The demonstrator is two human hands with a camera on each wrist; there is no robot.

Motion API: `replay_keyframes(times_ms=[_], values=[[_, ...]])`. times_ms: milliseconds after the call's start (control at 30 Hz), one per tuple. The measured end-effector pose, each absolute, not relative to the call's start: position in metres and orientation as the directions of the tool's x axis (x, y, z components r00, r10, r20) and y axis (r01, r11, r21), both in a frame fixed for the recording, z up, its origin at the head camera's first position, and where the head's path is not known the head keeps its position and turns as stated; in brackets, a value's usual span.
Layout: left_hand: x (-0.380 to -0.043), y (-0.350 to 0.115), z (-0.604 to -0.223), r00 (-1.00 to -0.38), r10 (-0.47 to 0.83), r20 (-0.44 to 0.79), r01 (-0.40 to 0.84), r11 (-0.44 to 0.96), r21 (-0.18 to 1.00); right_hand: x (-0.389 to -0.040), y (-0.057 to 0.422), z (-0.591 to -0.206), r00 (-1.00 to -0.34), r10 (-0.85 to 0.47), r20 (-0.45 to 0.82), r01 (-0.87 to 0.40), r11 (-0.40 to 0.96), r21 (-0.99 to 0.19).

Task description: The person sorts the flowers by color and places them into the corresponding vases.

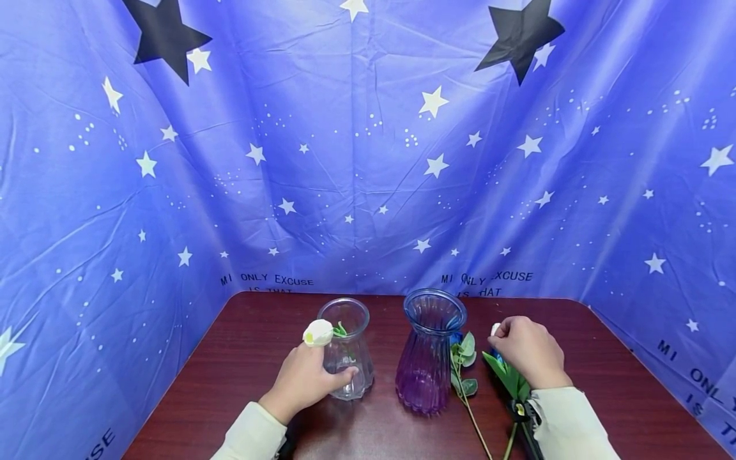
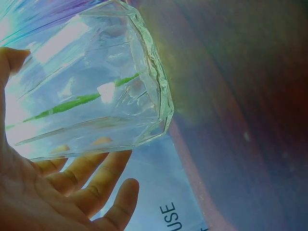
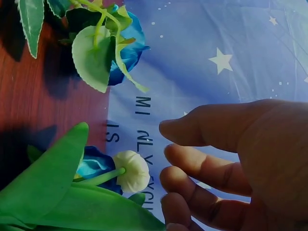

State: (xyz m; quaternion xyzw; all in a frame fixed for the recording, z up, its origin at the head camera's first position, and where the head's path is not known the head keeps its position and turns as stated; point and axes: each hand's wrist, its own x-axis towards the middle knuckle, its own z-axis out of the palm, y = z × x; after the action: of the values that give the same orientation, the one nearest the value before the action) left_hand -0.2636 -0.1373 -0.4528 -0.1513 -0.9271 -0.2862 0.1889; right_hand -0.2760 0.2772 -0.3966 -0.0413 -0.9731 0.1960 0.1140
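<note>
My left hand (image 1: 307,377) is around the clear glass vase (image 1: 361,370), thumb on the near side and fingers along the other. A white tulip (image 1: 318,333) leans over this vase's rim; its green stem (image 2: 72,104) shows through the glass in the left wrist view. On the right, my right hand (image 1: 529,348) hovers beside a second white tulip (image 3: 132,171). Thumb and fingers are loosely bent, apart from the bloom, with nothing between them. Broad green leaves (image 3: 82,197) of that tulip lie below the hand.
A purple-blue glass vase (image 1: 422,377) stands mid-table. Right of it lies a blue rose (image 3: 132,45) with a long stem (image 1: 475,421). Another blue flower (image 3: 96,166) is behind the right tulip. Starry blue cloth (image 1: 356,160) surrounds the dark red table (image 1: 201,383).
</note>
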Motion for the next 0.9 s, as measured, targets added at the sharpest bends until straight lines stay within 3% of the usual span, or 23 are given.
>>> replay_keyframes(times_ms=[900], values=[[-0.264,-0.138,-0.453,-0.881,0.180,0.437,0.397,0.783,0.479,-0.285,0.292,-0.417,-0.972,0.211,0.104,0.154,0.905,-0.397]])
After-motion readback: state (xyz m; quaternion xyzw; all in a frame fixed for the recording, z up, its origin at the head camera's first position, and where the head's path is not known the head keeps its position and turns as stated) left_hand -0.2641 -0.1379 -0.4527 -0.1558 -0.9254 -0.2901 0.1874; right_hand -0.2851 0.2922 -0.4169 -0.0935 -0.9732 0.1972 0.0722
